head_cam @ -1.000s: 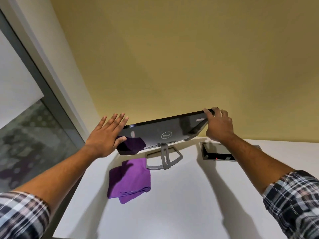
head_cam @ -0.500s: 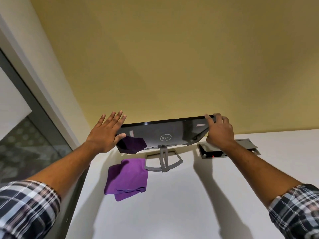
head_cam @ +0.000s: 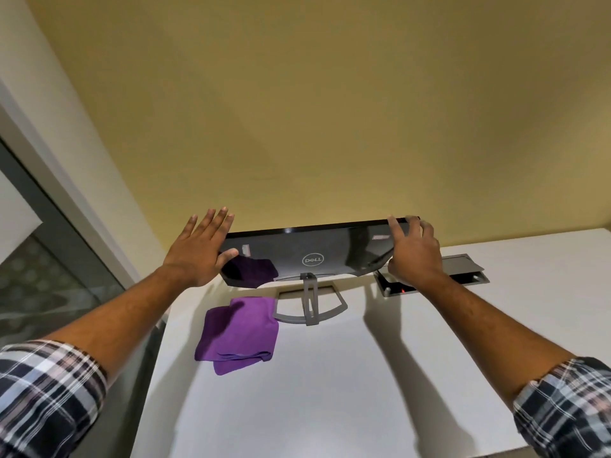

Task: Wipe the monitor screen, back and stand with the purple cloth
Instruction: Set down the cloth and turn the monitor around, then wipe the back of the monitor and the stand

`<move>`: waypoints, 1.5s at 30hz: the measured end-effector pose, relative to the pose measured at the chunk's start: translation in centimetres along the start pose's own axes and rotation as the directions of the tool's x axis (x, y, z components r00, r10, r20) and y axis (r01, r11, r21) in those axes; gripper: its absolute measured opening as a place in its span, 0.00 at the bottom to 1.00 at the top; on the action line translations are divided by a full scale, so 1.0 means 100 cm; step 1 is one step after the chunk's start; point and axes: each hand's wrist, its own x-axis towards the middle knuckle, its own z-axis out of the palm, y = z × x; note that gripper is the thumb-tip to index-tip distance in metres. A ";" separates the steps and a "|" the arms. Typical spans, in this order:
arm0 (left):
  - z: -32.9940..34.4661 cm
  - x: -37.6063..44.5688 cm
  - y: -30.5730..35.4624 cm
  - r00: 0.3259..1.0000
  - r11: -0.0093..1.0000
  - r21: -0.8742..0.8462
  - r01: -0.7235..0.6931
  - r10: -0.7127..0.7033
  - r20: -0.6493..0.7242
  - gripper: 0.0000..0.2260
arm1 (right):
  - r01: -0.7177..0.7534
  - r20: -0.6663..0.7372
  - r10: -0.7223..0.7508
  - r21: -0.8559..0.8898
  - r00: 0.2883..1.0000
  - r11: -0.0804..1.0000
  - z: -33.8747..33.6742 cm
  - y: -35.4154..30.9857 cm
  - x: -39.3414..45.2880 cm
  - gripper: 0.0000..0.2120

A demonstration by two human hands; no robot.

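A black monitor (head_cam: 317, 249) stands at the far edge of the white table (head_cam: 330, 398), its glossy back with the round logo facing me. Its grey stand (head_cam: 310, 307) rests on the table below it. My left hand (head_cam: 198, 254) lies at the monitor's left edge, fingers straight and spread, thumb on the back panel. My right hand (head_cam: 413, 256) grips the top right corner with its fingers curled over the upper edge. The folded purple cloth (head_cam: 241, 332) lies on the table left of the stand, held by neither hand, and is mirrored in the back panel.
An open grey cable box (head_cam: 463, 271) with a small red light is set into the table behind my right hand. A yellow wall (head_cam: 330, 110) rises right behind the monitor. A glass partition with a grey frame (head_cam: 49, 276) runs along the table's left side.
The monitor has swung a little so its back faces me more squarely. Both hands stayed at its two ends. The cloth has not moved.
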 end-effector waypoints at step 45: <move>-0.021 0.101 0.058 0.962 0.973 -0.074 -0.216 0.226 0.154 0.46 | 0.374 -0.139 -0.355 0.506 0.925 0.777 0.134 -0.146 -0.025 0.24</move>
